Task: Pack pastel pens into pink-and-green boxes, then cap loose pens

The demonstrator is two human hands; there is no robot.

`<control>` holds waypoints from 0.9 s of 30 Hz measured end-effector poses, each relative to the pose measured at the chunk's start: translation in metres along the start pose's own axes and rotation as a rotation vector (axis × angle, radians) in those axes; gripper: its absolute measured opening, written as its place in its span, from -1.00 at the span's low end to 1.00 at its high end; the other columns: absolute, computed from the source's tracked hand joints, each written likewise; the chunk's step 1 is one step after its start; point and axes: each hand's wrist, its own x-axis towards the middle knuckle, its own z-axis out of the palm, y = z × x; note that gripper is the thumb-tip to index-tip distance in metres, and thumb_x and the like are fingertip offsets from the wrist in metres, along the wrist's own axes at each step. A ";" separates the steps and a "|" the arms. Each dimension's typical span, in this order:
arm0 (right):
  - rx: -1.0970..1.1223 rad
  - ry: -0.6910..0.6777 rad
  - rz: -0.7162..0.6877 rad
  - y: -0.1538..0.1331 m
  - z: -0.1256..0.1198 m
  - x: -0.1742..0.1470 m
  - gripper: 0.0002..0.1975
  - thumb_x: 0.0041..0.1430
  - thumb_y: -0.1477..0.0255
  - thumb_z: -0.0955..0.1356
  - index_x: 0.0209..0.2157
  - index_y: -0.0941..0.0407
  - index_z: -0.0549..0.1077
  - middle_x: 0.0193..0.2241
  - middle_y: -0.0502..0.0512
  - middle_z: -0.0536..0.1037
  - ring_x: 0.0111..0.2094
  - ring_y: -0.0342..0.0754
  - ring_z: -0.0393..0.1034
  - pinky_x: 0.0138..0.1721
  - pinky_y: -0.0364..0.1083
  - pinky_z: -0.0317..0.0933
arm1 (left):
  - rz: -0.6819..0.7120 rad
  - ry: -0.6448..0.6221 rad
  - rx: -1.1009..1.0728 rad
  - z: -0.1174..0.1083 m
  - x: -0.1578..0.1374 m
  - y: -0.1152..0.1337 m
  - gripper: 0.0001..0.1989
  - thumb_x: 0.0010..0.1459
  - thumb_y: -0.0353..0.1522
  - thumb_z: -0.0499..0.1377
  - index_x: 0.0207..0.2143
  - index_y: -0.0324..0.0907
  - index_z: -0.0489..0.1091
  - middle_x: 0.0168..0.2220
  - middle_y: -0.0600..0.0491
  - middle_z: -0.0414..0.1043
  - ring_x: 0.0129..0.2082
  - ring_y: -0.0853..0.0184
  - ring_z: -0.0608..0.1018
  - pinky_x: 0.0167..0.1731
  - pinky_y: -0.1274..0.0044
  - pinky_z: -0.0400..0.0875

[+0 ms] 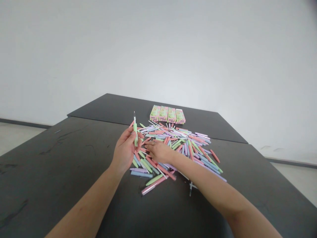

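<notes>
My left hand (125, 147) is closed around a light green pen barrel (135, 129), held upright. A white refill with a clear pointed tip sticks out of its top. To the right, my right hand (159, 151) reaches into a spread pile of pastel pen parts (184, 148). Its fingers point left, low over the parts and close to my left hand, with the thumb apart from them. Pink, green, blue and purple barrels and caps lie mixed with thin white refills (177, 133) around both hands. My right forearm hides some of the pile.
Four-sided small cartons in pink and green, several in a row (163, 113), lie behind the pile. The dark table (74, 155) has a seam across it beyond the pile. A pale wall (158, 49) rises behind. A small clear piece (191, 189) lies near my right forearm.
</notes>
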 end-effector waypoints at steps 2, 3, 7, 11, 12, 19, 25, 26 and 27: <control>0.021 -0.005 0.010 0.000 -0.003 -0.004 -0.76 0.21 0.58 0.25 -0.11 0.28 0.45 -0.04 0.32 0.52 -0.03 0.03 0.42 0.06 -0.02 0.19 | 0.007 -0.006 -0.002 0.000 0.000 0.000 -0.78 0.08 -0.33 0.27 -0.20 -0.18 0.40 -0.45 0.10 0.44 -0.64 0.50 0.36 -0.72 0.67 0.17; 0.028 -0.005 0.018 0.001 -0.005 -0.006 -0.77 0.22 0.59 0.24 -0.13 0.27 0.46 -0.09 0.30 0.54 -0.07 0.02 0.43 0.06 -0.03 0.19 | 0.008 -0.009 -0.003 0.000 0.000 0.000 -0.79 0.08 -0.33 0.27 -0.21 -0.19 0.40 -0.45 0.11 0.44 -0.64 0.50 0.36 -0.72 0.67 0.17; 0.021 0.005 0.008 0.002 -0.008 -0.013 -0.78 0.28 0.54 0.22 -0.17 0.27 0.47 -0.16 0.28 0.55 -0.14 0.00 0.44 0.08 -0.01 0.16 | 0.015 -0.006 -0.011 -0.001 0.001 0.002 -0.81 0.09 -0.33 0.26 -0.23 -0.19 0.40 -0.46 0.11 0.44 -0.65 0.50 0.36 -0.73 0.67 0.16; 0.028 0.007 0.015 0.008 -0.005 -0.014 -0.78 0.31 0.46 0.24 -0.22 0.27 0.49 -0.21 0.30 0.55 -0.11 0.01 0.42 0.00 -0.05 0.20 | 0.031 -0.005 -0.032 -0.006 0.003 0.004 -0.81 0.09 -0.34 0.25 -0.24 -0.19 0.40 -0.46 0.11 0.43 -0.64 0.50 0.37 -0.73 0.67 0.16; 0.031 0.002 0.026 0.010 -0.004 -0.014 -0.78 0.31 0.46 0.25 -0.24 0.26 0.50 -0.23 0.29 0.55 -0.11 0.01 0.42 -0.04 -0.06 0.22 | 0.032 -0.005 -0.035 -0.006 0.004 0.004 -0.81 0.09 -0.34 0.25 -0.24 -0.19 0.40 -0.46 0.11 0.43 -0.64 0.49 0.37 -0.72 0.66 0.17; -0.020 -0.051 0.130 0.017 -0.006 -0.009 -0.85 0.22 0.58 0.29 -0.33 0.24 0.51 -0.33 0.23 0.53 -0.22 -0.02 0.41 -0.18 -0.11 0.21 | 0.035 0.003 -0.038 -0.006 0.004 0.005 -0.78 0.08 -0.35 0.25 -0.19 -0.18 0.40 -0.45 0.11 0.43 -0.64 0.49 0.36 -0.73 0.66 0.17; -0.046 -0.011 0.234 0.002 -0.013 -0.012 -0.80 0.22 0.60 0.26 -0.21 0.24 0.50 -0.18 0.28 0.52 -0.12 0.02 0.42 -0.11 -0.07 0.25 | 0.034 0.009 -0.048 -0.006 0.004 0.006 -0.80 0.08 -0.35 0.26 -0.21 -0.18 0.40 -0.44 0.10 0.43 -0.64 0.49 0.37 -0.74 0.67 0.17; -0.044 0.018 0.230 -0.006 -0.015 -0.013 -0.78 0.24 0.56 0.25 -0.14 0.25 0.48 -0.11 0.30 0.50 -0.07 0.04 0.40 -0.06 -0.05 0.25 | 0.034 0.008 -0.048 -0.006 0.004 0.006 -0.80 0.07 -0.35 0.26 -0.22 -0.18 0.40 -0.44 0.10 0.43 -0.64 0.49 0.37 -0.74 0.67 0.16; -0.030 0.065 0.201 -0.015 -0.015 -0.014 -0.74 0.26 0.53 0.25 -0.06 0.24 0.45 -0.04 0.30 0.48 -0.01 0.04 0.37 0.00 -0.04 0.23 | 0.036 0.008 -0.049 -0.006 0.004 0.006 -0.80 0.07 -0.35 0.26 -0.22 -0.18 0.40 -0.44 0.10 0.44 -0.64 0.50 0.36 -0.74 0.67 0.16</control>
